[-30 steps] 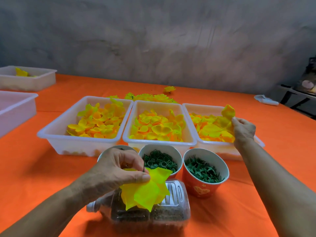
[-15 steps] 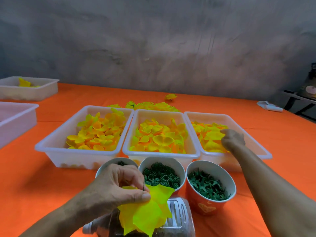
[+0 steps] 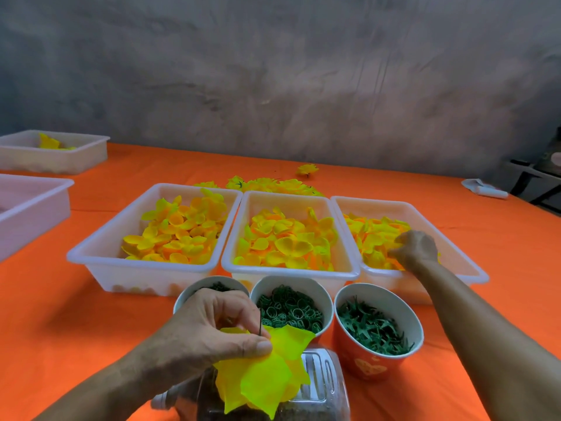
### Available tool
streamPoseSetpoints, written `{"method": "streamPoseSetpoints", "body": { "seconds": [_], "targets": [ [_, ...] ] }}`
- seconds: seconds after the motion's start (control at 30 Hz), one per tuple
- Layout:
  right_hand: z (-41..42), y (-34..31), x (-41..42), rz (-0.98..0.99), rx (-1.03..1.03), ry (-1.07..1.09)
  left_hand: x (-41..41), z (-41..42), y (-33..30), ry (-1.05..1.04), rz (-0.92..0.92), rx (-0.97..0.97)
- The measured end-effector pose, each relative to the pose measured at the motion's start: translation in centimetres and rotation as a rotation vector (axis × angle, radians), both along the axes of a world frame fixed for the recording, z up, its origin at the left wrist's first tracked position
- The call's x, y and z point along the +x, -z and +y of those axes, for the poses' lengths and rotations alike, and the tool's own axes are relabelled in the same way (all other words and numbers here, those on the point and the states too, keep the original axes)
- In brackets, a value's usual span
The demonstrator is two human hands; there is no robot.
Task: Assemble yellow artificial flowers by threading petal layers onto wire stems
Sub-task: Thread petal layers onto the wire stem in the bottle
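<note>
since a second ago the right hand (image 3: 416,247) has dropped from lifting a petal above the right bin (image 3: 461,265) to digging, fingers curled, among its petals (image 3: 376,235), while the left hand (image 3: 212,326) still pinches the yellow petal layer (image 3: 267,378) on its wire stem (image 3: 260,322) above the table (image 3: 60,314).

A table covered in orange cloth (image 3: 91,329) was seen, backed by a grey wall. Three white trays of yellow petals were set side by side on it: a left tray (image 3: 145,270), a middle tray (image 3: 288,273) and a right tray (image 3: 455,268). Just in front, three cups were lined up: a left cup (image 3: 194,288), a middle cup of green rings (image 3: 288,308) and a red cup of green pieces (image 3: 376,329). A clear plastic container (image 3: 328,387) was laid nearest. Finished yellow flowers (image 3: 273,185) were heaped behind the trays. Two further white tubs (image 3: 54,153) (image 3: 30,208) were placed at the far left.
</note>
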State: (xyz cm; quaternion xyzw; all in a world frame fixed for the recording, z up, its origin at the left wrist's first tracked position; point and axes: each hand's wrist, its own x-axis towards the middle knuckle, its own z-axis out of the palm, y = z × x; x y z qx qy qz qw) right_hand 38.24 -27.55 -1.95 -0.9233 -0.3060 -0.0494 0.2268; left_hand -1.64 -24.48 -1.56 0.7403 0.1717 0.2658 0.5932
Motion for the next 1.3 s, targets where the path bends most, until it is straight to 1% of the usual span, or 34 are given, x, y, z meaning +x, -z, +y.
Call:
{"method": "streamPoseSetpoints", "body": {
  "seconds": [0.07,0.13,0.23,0.33,0.43,0.53,0.6,0.77,0.83,0.93,1.1,1.17,1.23,1.3],
  "targets": [
    [-0.4,-0.2,0.0,-0.008,0.086,-0.003,0.0,0.0,0.1,-0.001,0.004,-0.005],
    [-0.7,-0.6,-0.1,-0.026,0.193,0.044,-0.1,0.0,0.1,-0.005,0.016,0.004],
    [-1.2,-1.2,-0.6,0.033,0.353,0.123,-0.1,-0.1,-0.1,-0.015,0.036,0.050],
    [-1.7,-1.7,-1.2,0.073,0.553,0.146,-0.2,-0.4,-0.3,-0.024,0.035,0.092],
    [-1.9,-2.5,-1.9,0.118,0.725,0.126,-0.1,-0.6,-0.2,-0.050,0.015,0.128],
    [-2.1,-3.3,-2.5,0.204,0.794,0.089,-0.1,-0.6,-0.1,-0.071,0.012,0.150],
    [-2.2,-3.5,-2.8,0.312,0.859,0.070,-0.1,-0.5,0.1,-0.079,0.011,0.148],
    [-2.6,-4.3,-5.1,0.755,1.079,-0.146,0.0,-0.3,0.4,-0.103,0.009,0.126],
    [-3.2,-4.9,-6.5,0.890,1.094,-0.222,0.0,-0.3,0.5,-0.103,-0.005,0.117],
    [-4.1,-5.5,-8.9,1.058,1.049,-0.373,-0.2,-0.3,0.6,-0.096,-0.023,0.096],
    [-5.6,-5.4,-13.5,1.357,0.794,-0.676,-1.0,-0.1,-0.5,-0.066,-0.040,0.005],
    [-5.9,-5.4,-15.5,1.418,0.696,-0.774,-1.3,0.1,-1.7,-0.138,-0.040,0.010],
    [-5.9,-5.5,-17.4,1.425,0.624,-0.839,-1.1,0.1,-3.0,-0.219,-0.068,0.028],
    [-5.7,-5.8,-19.0,1.441,0.570,-0.888,-0.5,-0.2,-4.4,-0.256,-0.097,0.018]
  ]
}}
